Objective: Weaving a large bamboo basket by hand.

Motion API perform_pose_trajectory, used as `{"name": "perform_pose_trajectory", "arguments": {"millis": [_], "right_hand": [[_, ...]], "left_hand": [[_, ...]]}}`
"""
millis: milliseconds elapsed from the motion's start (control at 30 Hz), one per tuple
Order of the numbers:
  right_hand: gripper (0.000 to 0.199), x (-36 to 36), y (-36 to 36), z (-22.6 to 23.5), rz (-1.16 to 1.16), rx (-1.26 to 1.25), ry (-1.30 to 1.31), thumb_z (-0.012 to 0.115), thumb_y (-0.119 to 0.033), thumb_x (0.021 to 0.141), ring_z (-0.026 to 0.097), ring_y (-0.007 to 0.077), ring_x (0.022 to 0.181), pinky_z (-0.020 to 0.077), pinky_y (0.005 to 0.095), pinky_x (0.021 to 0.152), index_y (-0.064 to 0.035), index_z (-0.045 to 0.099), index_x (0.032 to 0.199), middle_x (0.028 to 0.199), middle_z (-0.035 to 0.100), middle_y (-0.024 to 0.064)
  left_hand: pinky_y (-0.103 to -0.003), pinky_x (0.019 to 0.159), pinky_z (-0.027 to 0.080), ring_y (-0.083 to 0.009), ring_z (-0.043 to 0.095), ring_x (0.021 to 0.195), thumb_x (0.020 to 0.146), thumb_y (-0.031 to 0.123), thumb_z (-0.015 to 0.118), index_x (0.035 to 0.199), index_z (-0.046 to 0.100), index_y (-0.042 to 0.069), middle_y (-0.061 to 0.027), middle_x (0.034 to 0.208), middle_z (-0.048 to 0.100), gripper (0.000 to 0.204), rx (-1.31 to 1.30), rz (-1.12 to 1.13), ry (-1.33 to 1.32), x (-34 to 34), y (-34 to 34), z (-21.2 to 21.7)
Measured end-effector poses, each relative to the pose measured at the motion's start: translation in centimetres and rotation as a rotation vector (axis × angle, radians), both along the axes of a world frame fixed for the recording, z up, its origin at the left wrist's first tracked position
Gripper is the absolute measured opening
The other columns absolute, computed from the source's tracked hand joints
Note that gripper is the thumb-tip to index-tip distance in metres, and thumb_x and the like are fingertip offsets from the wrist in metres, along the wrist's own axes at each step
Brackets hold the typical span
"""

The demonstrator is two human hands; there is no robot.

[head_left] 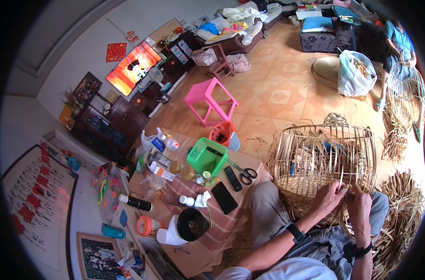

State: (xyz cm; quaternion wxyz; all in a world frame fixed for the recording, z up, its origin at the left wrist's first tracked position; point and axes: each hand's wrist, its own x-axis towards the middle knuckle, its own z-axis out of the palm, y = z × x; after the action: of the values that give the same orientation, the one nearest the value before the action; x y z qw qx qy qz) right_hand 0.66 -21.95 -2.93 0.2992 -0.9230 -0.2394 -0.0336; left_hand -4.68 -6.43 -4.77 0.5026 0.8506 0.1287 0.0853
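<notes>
A half-woven bamboo basket frame (324,156) with upright slats rests against my knees on the floor. Both hands work at its lower rim. My left hand (329,196), a watch on its wrist, pinches a thin bamboo strip (341,184) against the woven base. My right hand (359,200) sits beside it, fingers closed on strips at the same spot. Loose strips (399,219) lie piled to my right.
A low cloth-covered table (208,233) at my left carries a green basket (207,156), scissors (244,173), a phone (224,197), a remote, bottles and a black bowl (192,224). A pink stool (210,100) stands beyond. Another person (399,46) sits at the far right by a second frame (406,95).
</notes>
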Motion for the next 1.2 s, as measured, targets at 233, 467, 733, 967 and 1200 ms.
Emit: {"name": "perform_pose_trajectory", "arguments": {"millis": [233,467,733,967,1200], "right_hand": [[0.015,-0.6,-0.1,1.4,-0.05,0.157,0.186,0.074,-0.006,0.079,0.062,0.0381,0.059,0.0473,0.0442,0.057,-0.0008,0.061,0.084,0.067,0.061,0.0192],[0.017,1.9,-0.3,4.4,0.136,-0.127,-0.122,0.079,-0.014,0.076,0.064,0.04,0.063,0.0497,0.0466,0.059,-0.0035,0.067,0.076,0.066,0.063,0.0201],[0.019,3.4,0.3,6.1,0.205,0.031,0.09,0.075,-0.006,0.08,0.061,0.0356,0.083,0.0488,0.0434,0.074,0.0036,0.065,0.092,0.099,0.062,0.0205],[0.026,-0.2,-0.3,1.6,0.149,0.619,0.441,0.072,-0.003,0.09,0.054,0.0116,0.084,0.0493,0.0283,0.073,-0.0013,0.058,0.112,0.092,0.061,0.007],[0.021,3.7,-1.1,1.4,0.004,0.16,-0.025,0.065,0.013,0.076,0.065,0.0343,0.083,0.0513,0.0417,0.072,0.0017,0.06,0.093,0.09,0.06,0.0167]], "left_hand": [[-0.045,0.07,0.054,-0.037,0.072,0.083,0.101,0.031,0.065,0.109,0.067,0.0,-0.0212,0.091,0.072,0.032,0.027,-0.03,-0.001,0.1,0.2,-0.3],[-0.045,0.064,0.049,-0.0346,0.068,0.074,0.101,0.026,0.065,0.109,0.065,-0.001,-0.0206,0.083,0.068,0.027,-0.133,-0.13,-0.105,-0.7,0.4,1.5],[-0.048,0.064,0.048,-0.0377,0.064,0.071,0.098,0.019,0.066,0.102,0.057,-0.001,-0.02,0.079,0.064,0.022,0.017,-0.068,-0.115,-0.6,0.3,-0.1],[-0.047,0.068,0.052,-0.0404,0.066,0.079,0.096,0.017,0.069,0.121,0.056,0.002,-0.0221,0.087,0.066,0.032,0.028,-0.088,-0.198,-0.5,0.3,-1.8],[-0.045,0.076,0.053,-0.0395,0.069,0.088,0.099,0.023,0.065,0.123,0.062,0.0,-0.0226,0.097,0.071,0.033,-0.008,-0.119,-0.085,-0.5,0.6,-0.8]]}}
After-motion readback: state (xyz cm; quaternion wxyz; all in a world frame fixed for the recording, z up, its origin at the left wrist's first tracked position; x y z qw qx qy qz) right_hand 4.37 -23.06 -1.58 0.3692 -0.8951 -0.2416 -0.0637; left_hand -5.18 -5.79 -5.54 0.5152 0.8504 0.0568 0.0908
